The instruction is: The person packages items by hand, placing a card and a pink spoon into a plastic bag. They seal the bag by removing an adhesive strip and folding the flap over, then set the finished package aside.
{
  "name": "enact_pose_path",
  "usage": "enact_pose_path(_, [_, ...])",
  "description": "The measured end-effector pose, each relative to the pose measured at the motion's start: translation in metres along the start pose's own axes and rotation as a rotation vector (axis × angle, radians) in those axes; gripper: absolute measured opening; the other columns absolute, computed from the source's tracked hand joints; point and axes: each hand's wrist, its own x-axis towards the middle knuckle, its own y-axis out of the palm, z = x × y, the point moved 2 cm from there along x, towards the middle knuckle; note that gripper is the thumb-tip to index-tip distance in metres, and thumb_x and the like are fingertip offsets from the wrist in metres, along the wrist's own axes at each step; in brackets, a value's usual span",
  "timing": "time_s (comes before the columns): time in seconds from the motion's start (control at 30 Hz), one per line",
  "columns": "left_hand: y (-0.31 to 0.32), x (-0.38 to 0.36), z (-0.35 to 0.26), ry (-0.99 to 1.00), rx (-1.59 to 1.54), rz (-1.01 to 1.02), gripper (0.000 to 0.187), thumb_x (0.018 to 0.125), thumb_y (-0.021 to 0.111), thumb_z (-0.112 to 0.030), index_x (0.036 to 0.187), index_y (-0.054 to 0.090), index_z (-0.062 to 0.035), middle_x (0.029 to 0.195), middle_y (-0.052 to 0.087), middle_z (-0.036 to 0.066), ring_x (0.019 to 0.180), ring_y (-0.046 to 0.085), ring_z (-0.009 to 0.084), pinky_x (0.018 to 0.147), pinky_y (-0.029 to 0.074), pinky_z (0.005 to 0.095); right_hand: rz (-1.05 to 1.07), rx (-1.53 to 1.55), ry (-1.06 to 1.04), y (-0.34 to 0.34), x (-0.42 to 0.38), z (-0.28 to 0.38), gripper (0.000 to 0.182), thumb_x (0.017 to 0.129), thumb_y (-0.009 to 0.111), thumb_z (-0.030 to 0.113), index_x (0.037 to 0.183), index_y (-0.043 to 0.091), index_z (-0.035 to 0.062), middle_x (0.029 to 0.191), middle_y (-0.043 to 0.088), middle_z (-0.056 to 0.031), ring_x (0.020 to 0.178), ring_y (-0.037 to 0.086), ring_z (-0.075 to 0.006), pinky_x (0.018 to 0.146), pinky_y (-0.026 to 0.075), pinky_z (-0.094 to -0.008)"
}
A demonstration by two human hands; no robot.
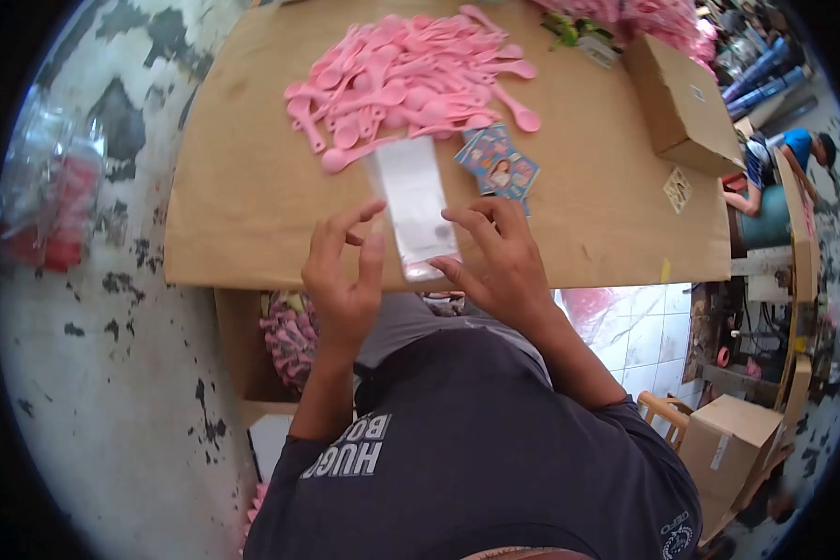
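Observation:
A narrow stack of clear plastic bags (418,201) lies near the table's front edge, looking whitish, with its top end by the spoons. Just left of it is my left hand (343,271), fingers curved and apart with nothing between them. My right hand (504,266) is at the stack's right side, thumb and index finger spread, their tips right at the bag edge. Beyond the bags rises a large heap of pink plastic spoons (401,79). Several printed picture cards (500,168) overlap each other to the right of the bags.
Brown paper covers the table (243,205). A cardboard box (681,107) stands at the right, with a small yellowish card (678,189) below it. Another person (793,149) bends at the far right. A second carton (733,429) sits lower right.

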Motion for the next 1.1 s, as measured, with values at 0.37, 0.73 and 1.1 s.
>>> enact_pose_path(0.37, [0.001,-0.012,0.034,-0.014,0.107,0.146,0.024,0.094,0.068,-0.011,0.117,0.070,-0.0024,0.111,0.071,0.015,0.103,0.064,0.0333,0.091,0.050,0.0424,0.009,-0.047,0.085,0.041,0.014,-0.015,0.018,0.084,0.080,0.014,0.097,0.070,0.0047,0.098,0.056,-0.0109,0.096,0.056,-0.0301,0.081,0.047,-0.0428])
enact_pose_path(0.73, [0.004,-0.016,0.037,0.161,0.281,0.251,0.028,0.093,0.071,-0.020,0.119,0.076,-0.0107,0.119,0.059,0.013,0.103,0.058,0.0282,0.090,0.048,0.0376,-0.240,0.113,0.094,0.014,0.030,-0.005,0.012,0.085,0.077,0.004,0.095,0.071,0.0006,0.095,0.062,-0.0110,0.085,0.060,-0.0276,0.074,0.049,-0.0385])
enact_pose_path(1.1, [0.032,0.003,0.014,-0.716,-0.862,0.340,0.029,0.107,0.057,-0.023,0.123,0.066,0.0001,0.107,0.073,0.011,0.093,0.070,0.0149,0.081,0.055,0.0276,0.029,0.130,-0.221,-0.010,0.030,0.001,0.018,0.081,0.081,0.012,0.096,0.071,0.0059,0.105,0.064,-0.0079,0.096,0.058,-0.0282,0.079,0.051,-0.0407])
